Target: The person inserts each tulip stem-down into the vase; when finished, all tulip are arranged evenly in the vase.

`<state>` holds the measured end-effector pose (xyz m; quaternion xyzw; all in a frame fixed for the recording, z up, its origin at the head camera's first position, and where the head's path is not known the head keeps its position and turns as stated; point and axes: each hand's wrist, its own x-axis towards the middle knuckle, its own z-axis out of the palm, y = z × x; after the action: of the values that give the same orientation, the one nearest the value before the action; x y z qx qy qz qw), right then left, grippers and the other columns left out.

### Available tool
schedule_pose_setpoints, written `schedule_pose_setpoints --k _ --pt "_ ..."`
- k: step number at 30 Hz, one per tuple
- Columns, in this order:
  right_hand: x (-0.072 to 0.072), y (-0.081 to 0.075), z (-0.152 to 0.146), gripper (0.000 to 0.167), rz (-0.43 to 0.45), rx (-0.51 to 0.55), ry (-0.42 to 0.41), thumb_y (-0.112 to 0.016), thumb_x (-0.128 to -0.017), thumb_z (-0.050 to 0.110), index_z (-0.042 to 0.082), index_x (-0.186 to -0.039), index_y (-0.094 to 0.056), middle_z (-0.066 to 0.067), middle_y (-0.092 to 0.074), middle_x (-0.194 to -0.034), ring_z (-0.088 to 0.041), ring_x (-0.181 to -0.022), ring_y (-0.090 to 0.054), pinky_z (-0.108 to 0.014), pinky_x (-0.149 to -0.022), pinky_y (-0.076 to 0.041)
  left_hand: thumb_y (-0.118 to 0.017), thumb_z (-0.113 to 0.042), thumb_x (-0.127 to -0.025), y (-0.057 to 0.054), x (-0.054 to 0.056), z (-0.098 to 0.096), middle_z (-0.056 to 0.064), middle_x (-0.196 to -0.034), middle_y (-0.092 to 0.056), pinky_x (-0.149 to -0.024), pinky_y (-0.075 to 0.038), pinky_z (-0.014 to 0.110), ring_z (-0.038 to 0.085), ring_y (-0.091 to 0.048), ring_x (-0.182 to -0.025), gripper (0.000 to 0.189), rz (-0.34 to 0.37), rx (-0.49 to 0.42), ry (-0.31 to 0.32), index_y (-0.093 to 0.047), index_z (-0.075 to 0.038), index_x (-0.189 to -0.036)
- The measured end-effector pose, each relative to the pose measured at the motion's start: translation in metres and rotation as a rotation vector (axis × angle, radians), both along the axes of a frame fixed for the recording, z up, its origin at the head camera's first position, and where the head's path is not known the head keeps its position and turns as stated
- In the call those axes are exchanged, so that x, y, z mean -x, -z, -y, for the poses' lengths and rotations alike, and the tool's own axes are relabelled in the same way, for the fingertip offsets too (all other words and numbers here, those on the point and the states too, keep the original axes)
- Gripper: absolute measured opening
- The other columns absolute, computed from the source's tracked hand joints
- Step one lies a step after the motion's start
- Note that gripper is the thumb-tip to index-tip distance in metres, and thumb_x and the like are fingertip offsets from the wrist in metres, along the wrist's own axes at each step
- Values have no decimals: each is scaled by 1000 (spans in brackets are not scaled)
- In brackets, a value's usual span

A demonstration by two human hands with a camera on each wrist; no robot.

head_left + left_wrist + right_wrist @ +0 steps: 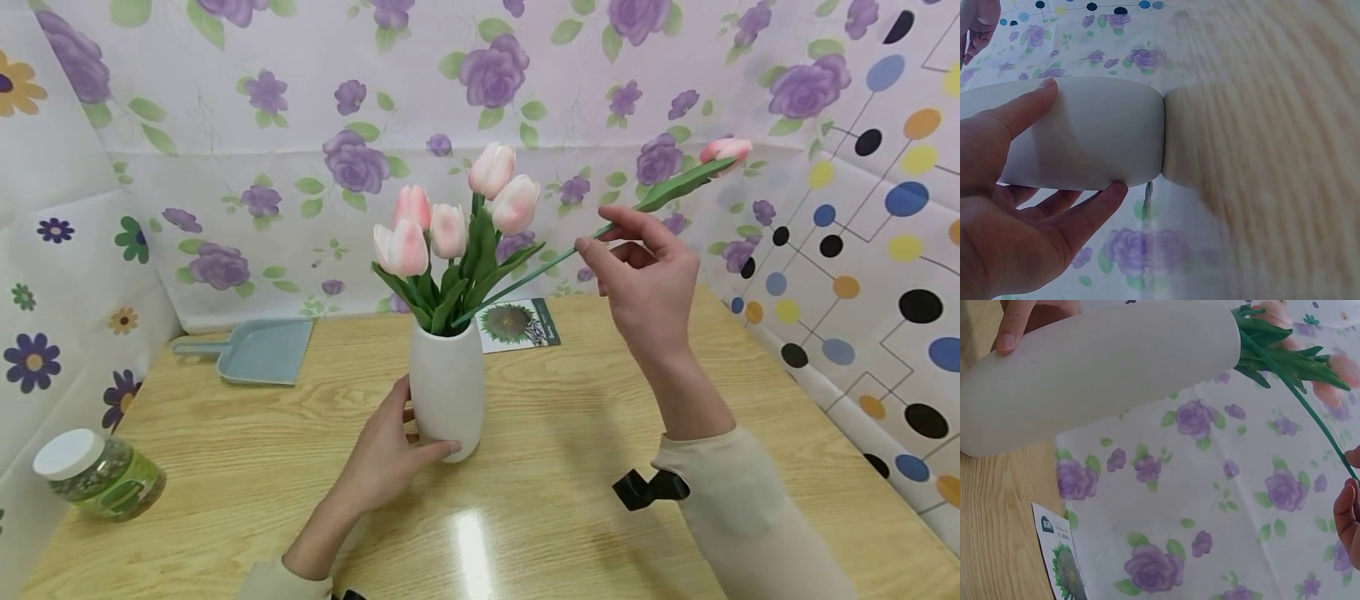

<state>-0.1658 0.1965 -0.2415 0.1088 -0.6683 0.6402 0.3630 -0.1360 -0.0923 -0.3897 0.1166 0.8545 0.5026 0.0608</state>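
Note:
A white vase stands upright on the wooden table, holding several pink-and-white tulips with green leaves. My left hand grips the vase low on its side, thumb across the front and fingers behind, as the vase in the left wrist view also shows. Between thumb and fingertips, my right hand pinches the green stem of one more tulip. That tulip slants to the upper right, its bloom beyond my hand. The lower end of its stem reaches the vase mouth; its tip is hidden there.
A picture card lies behind the vase. At the back left rests a grey-blue dustpan. A jar with a white lid lies tilted at the left edge. Flower-patterned cloth hangs behind the table.

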Motion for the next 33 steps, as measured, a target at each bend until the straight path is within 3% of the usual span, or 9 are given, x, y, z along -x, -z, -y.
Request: schedule_pose_setpoints --k 6,11,19,27,33 --pt "-6 -2 8 34 -71 -84 66 -82 -86 -3 3 -119 -77 -5 -70 -97 -11 -67 -63 -19 -56 -51 -93 -25 -83 0 0 0 11 -157 -49 -103 -60 50 37 -62 -134 103 5 4 -4 -30 -14 -164" --pt "-13 -3 14 35 -157 -156 87 -82 -86 -3 -4 -120 -74 5 -68 -102 -13 -76 -64 -17 -66 -57 -93 -25 -83 0 0 0 11 -158 -49 -103 -60 50 36 -61 -134 103 0 1 0 -30 -14 -164" --pt "-21 -8 27 31 -327 -263 112 -81 -83 -7 -6 -114 -74 14 -61 -98 -10 -72 -58 -16 -62 -52 -93 -26 -83 2 0 1 11 -157 -49 -102 -61 49 37 -61 -134 103 -6 -16 6 -30 -14 -163" --pt "-25 -7 39 29 -470 -372 86 -80 -82 -11 -9 -110 -72 -23 -60 -91 -15 -66 -54 -14 -61 -50 -93 -24 -83 2 -1 2 12 -157 -49 -101 -62 47 38 -61 -133 103 -10 -41 13 -30 -13 -163" --pt "-26 -5 49 27 -509 -461 91 -81 -82 -9 -5 -108 -72 -19 -59 -89 -15 -63 -48 -16 -58 -40 -93 -24 -83 3 -1 2 12 -156 -49 -101 -62 47 38 -62 -133 103 -17 -41 14 -30 -13 -164"
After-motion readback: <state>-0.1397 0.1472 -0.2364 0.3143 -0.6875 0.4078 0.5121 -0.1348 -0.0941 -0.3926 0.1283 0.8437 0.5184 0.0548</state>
